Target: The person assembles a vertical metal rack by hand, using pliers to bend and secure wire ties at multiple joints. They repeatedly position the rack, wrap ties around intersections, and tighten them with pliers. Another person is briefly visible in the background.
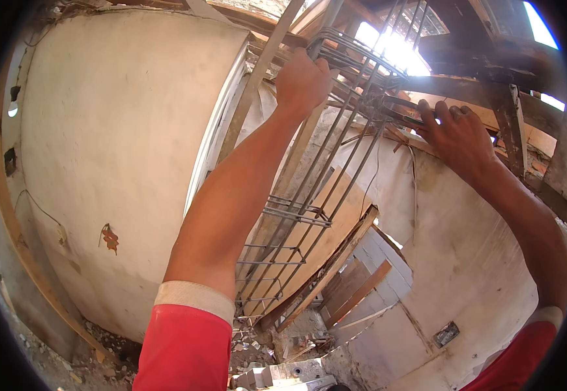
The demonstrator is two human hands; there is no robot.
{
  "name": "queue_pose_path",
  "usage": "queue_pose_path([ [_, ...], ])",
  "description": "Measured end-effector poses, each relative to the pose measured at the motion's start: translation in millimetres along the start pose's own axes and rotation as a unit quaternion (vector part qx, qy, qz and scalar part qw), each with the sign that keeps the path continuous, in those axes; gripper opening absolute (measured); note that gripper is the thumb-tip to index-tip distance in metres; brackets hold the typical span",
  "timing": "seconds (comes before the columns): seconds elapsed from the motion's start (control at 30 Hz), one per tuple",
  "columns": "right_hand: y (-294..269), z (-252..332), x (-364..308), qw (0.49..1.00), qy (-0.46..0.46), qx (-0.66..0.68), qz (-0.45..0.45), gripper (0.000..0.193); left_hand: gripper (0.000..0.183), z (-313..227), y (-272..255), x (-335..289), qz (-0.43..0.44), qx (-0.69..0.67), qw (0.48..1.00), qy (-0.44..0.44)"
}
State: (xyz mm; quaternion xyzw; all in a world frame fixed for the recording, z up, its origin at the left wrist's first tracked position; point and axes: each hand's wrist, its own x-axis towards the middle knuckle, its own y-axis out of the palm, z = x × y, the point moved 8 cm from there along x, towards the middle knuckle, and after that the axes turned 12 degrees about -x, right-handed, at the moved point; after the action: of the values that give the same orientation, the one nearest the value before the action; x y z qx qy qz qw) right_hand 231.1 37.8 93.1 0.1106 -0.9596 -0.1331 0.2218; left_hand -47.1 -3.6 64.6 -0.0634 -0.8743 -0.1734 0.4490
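A tall rebar cage (pixel 344 127) of long steel bars and square stirrups leans through the middle of the view. My left hand (pixel 303 81) is closed at its upper left side, beside a bunch of stacked stirrups (pixel 355 53) and a thick grey pole (pixel 329 19). Exactly which bar sits inside that fist is hidden. On the other side, my right hand (pixel 456 133) is wrapped round the handles of dark pincers (pixel 404 112). Their jaws meet the cage where a bar and a stirrup cross, though glare blurs that spot.
Lower stirrups (pixel 296 212) ring the cage. A pale wall panel (pixel 120 130) stands left, with a curved wooden strip (pixel 13 195) beside it. Dark roof beams (pixel 472 58) cross overhead near bright sky. Rubble (pixel 251 345) and a slanted plank (pixel 360 293) lie below.
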Motion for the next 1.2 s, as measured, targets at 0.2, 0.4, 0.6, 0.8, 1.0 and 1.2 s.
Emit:
queue_pose_path([
  [0.2, 25.3, -18.8, -11.3, 0.681, 0.259, 0.575, 0.373, 0.046, 0.057, -11.3, -0.3, 2.6, -0.003, -0.018, 1.000, 0.019],
  [0.4, 8.7, -7.7, 1.7, 0.824, 0.128, 0.427, 0.350, 0.040, 0.058, -1.6, -4.6, -8.7, 0.026, -0.004, 0.999, -0.021],
  [0.6, -33.2, -15.5, 16.3, 0.999, 0.007, 0.039, 0.007, 0.051, 0.058, -6.8, -1.1, -4.5, 0.022, -0.014, 0.999, -0.020],
  [0.8, -17.4, 7.0, 2.2, 0.995, -0.025, -0.085, -0.038, 0.044, 0.059, -8.1, 0.1, -4.3, 0.022, -0.001, 1.000, -0.003],
  [1.0, -30.8, -4.8, 7.6, 0.991, 0.058, 0.108, -0.058, 0.035, 0.059, -7.7, 3.8, -3.8, 0.012, -0.002, 1.000, 0.001],
  [1.2, 51.4, 9.5, -45.3, 0.541, 0.315, 0.684, 0.375, 0.056, 0.057, -4.4, 3.9, -2.0, 0.017, -0.010, 1.000, -0.013],
])
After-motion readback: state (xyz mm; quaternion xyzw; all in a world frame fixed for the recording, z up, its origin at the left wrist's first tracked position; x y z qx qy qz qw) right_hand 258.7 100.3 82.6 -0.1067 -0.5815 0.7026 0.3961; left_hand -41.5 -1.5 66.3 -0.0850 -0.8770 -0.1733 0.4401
